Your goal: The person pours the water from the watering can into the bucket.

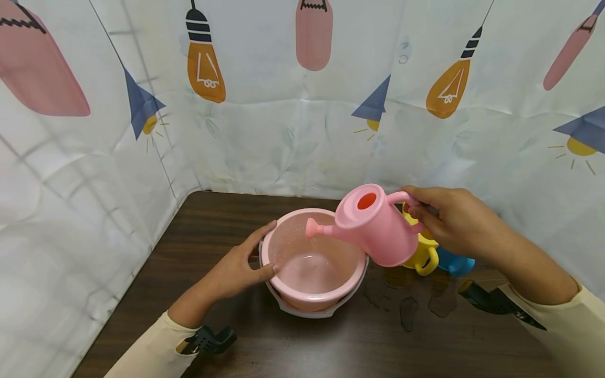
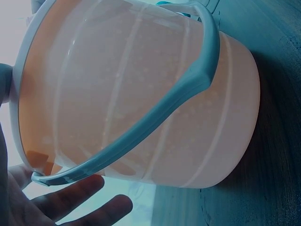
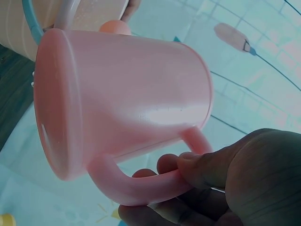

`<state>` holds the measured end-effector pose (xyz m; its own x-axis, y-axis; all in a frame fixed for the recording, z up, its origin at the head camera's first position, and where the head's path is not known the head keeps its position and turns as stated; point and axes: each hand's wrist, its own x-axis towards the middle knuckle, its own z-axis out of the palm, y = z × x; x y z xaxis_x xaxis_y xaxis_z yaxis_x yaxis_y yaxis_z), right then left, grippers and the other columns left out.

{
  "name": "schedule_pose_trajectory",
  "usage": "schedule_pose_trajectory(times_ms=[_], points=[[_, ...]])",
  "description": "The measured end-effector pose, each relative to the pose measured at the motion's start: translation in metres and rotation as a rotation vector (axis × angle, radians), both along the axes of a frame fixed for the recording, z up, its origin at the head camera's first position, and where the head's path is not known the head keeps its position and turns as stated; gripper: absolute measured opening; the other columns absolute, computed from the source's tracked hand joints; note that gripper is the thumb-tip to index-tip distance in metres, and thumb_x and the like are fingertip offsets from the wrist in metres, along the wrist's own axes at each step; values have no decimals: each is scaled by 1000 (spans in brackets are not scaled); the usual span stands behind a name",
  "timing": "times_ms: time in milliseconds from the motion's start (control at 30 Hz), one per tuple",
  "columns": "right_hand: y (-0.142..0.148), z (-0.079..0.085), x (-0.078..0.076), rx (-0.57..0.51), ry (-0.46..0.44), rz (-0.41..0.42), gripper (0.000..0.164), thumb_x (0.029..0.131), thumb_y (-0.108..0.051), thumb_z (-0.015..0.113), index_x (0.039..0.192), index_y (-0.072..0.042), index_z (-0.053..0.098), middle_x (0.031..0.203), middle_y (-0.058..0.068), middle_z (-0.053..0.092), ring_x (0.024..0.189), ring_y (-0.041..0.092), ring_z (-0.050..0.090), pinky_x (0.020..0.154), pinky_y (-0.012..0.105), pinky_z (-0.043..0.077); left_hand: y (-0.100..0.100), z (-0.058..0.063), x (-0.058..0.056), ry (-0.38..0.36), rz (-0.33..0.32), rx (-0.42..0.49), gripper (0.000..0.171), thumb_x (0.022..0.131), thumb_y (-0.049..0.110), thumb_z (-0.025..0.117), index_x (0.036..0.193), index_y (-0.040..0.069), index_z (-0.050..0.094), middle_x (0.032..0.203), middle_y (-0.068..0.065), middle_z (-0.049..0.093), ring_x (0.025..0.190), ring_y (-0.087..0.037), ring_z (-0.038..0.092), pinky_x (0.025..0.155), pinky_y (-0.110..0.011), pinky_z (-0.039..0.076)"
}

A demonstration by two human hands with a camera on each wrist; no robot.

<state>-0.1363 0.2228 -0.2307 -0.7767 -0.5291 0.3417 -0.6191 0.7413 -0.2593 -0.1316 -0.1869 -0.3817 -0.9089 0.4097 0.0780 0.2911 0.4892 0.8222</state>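
A pink bucket (image 1: pixel 309 297) stands on the table, its pale carrying handle (image 1: pixel 306 314) lowered round its near side. My left hand (image 1: pixel 235 271) holds the bucket's left rim, with the thumb at the near edge and the fingers along the outside. In the left wrist view two fingers (image 2: pixel 101 212) reach out below the handle. My right hand (image 1: pixel 456 223) grips a pink watering can (image 1: pixel 380 233) by its looped handle (image 3: pixel 136 188). The can is raised and tilted, its sprinkler head (image 1: pixel 314 229) over the bucket's opening. Droplets dot the bucket's inner wall.
Behind the watering can stand a yellow cup (image 1: pixel 418 258) and a blue cup (image 1: pixel 455 262), both partly hidden. Small puddles (image 1: pixel 408 314) lie on the dark wooden table (image 1: pixel 378 346) to the bucket's right. A printed white curtain (image 1: pixel 264 142) hangs along the table's back and left.
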Motion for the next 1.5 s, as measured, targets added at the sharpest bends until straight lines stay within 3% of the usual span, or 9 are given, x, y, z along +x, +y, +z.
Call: schedule_pose_trajectory(times_ms=[367,667,1033,1267,1500], points=[[-1,2,1,-1,-41,-23,30,99,-8,67,129,-7,69,81,-4,60,70,7,65,58,27,50,0,-1,-1,-2,2,-4,89,91,37,75,163,34,24,149,-19,49,121,-38,62,89,-49,55],[-1,1,1,1,-13,-17,32,96,-7,70,129,-3,69,85,-2,63,69,8,60,58,26,51,0,-1,-1,4,-9,2,88,91,35,74,163,33,24,148,-19,50,121,-38,62,89,-48,55],[-1,-1,-1,-22,0,7,28,96,-6,70,124,-6,70,82,-6,60,67,6,63,57,25,52,-1,-1,-1,-1,-11,21,90,91,40,74,164,31,23,145,-20,52,120,-38,62,89,-51,55],[-1,1,1,4,-9,-10,34,96,-6,70,129,0,68,84,-3,61,68,7,59,57,26,51,-1,-1,-1,-10,-8,15,89,91,39,74,164,33,23,148,-20,50,121,-37,62,89,-48,55],[-1,3,2,4,-56,-35,24,99,-9,67,123,-11,70,81,-5,61,69,8,64,58,28,49,-1,0,-1,-9,-10,4,89,91,36,74,164,33,23,149,-19,49,122,-37,61,90,-48,55]])
